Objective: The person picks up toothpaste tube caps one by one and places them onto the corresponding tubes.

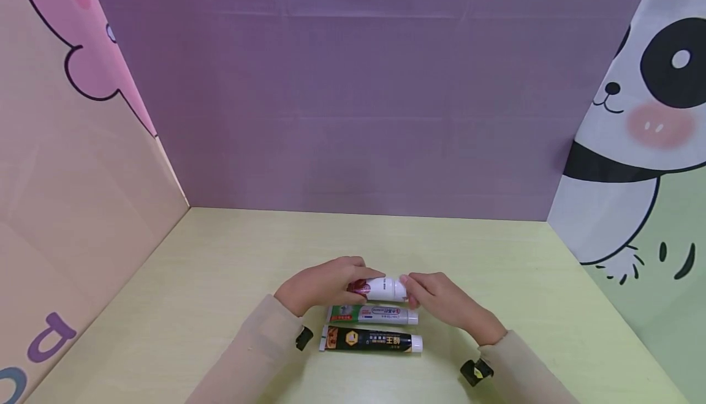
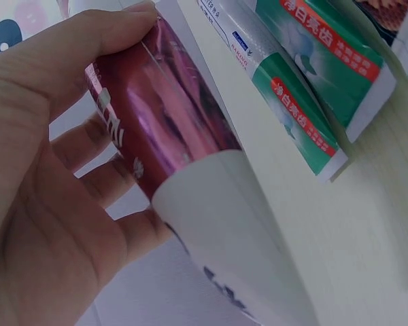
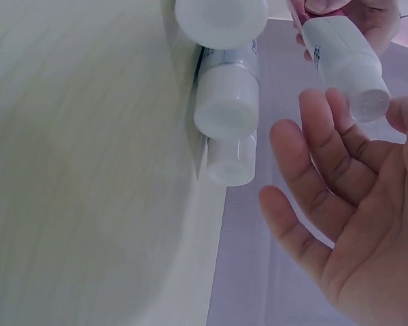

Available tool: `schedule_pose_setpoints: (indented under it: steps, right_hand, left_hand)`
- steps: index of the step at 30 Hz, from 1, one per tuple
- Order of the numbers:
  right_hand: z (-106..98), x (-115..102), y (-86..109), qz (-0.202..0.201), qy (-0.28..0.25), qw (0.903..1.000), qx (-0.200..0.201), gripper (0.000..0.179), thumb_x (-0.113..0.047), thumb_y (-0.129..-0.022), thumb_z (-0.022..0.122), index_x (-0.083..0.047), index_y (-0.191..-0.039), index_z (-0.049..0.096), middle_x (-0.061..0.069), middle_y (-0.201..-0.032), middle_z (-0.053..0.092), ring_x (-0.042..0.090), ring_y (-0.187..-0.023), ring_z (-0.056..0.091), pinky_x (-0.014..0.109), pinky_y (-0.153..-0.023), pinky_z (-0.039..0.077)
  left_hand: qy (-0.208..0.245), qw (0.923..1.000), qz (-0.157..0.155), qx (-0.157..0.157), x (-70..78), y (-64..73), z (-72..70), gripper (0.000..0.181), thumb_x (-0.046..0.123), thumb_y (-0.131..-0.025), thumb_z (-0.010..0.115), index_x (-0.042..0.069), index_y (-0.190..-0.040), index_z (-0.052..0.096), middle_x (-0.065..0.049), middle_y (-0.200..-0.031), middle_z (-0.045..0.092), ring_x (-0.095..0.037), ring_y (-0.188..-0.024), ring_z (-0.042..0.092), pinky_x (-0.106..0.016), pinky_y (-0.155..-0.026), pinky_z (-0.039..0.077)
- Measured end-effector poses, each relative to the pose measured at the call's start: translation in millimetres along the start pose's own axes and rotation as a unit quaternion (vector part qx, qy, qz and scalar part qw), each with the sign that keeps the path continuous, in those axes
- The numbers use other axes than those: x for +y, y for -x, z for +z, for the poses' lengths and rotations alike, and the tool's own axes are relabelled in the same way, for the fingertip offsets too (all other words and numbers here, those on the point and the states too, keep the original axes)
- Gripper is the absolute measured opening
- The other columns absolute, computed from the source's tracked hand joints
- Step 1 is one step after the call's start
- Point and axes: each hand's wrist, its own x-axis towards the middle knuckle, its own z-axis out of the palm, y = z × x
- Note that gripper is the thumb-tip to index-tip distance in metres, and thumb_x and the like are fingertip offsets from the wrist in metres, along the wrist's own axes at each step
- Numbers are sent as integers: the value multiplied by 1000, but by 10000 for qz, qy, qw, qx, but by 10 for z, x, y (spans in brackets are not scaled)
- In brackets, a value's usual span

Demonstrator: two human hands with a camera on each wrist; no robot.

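My left hand (image 1: 331, 281) grips a red and white toothpaste tube (image 1: 383, 289) by its shiny red end, with the thumb on one side and the fingers on the other. The white cap (image 3: 368, 102) points toward my right hand (image 1: 441, 297), whose thumb and fingertips sit on both sides of it; the other fingers are loosely bent. Just in front of the held tube lies a green and silver toothpaste tube (image 1: 372, 314). Nearer still is a black toothpaste tube (image 1: 371, 339) with a white cap. The left wrist view shows a further green tube (image 2: 292, 112), hidden in the head view.
The tubes lie in a row on the pale wooden table (image 1: 237, 257), caps to the right. A purple wall panel (image 1: 353, 85) closes off the back. Printed side panels stand left and right, with a panda picture (image 1: 623, 146) on the right one.
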Motion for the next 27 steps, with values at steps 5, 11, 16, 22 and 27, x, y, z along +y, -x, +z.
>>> schedule_pose_setpoints:
  steps: [5,11,16,22,27]
  right_hand:
    - [-23,0,11,-42,-14,10000,24,37,-39,-108,41,-14,-96,66,-4,-80,64,16,-76,59,30,-68,47]
    - [-44,-24,35,-412,-177,9990,80,27,-36,-99,63,-18,-119,59,-7,-102,64,12,-89,62,31,-76,52]
    - [-33,-27,46,-707,-271,9969,217,33,-21,-91,75,-16,-117,55,-7,-108,61,11,-93,62,37,-81,54]
    - [-30,-18,49,-1031,-224,9937,390,31,-12,-89,77,-13,-112,56,-5,-104,61,11,-92,63,37,-82,54]
    - [-35,-6,50,-1076,-179,9932,418,28,-15,-90,77,-13,-110,57,-6,-102,62,11,-90,63,35,-81,54]
  left_hand:
    - [57,9999,-101,-57,14,4,-15,48,18,-91,75,13,-137,62,2,-97,57,-10,-81,48,-20,-71,47]
    - [143,9996,-228,-94,18,10,-29,48,18,-92,75,14,-138,62,1,-100,58,-11,-83,50,-22,-72,48]
    - [170,9996,-198,-70,17,12,-33,48,17,-91,75,14,-137,63,1,-99,58,-12,-83,50,-22,-72,47]
    - [255,9996,-136,-66,14,12,-29,48,18,-91,75,14,-137,63,2,-98,57,-11,-83,49,-22,-71,47]
    - [311,9995,-57,-4,-14,3,-7,48,18,-90,76,14,-136,64,3,-97,57,-11,-82,49,-21,-70,47]
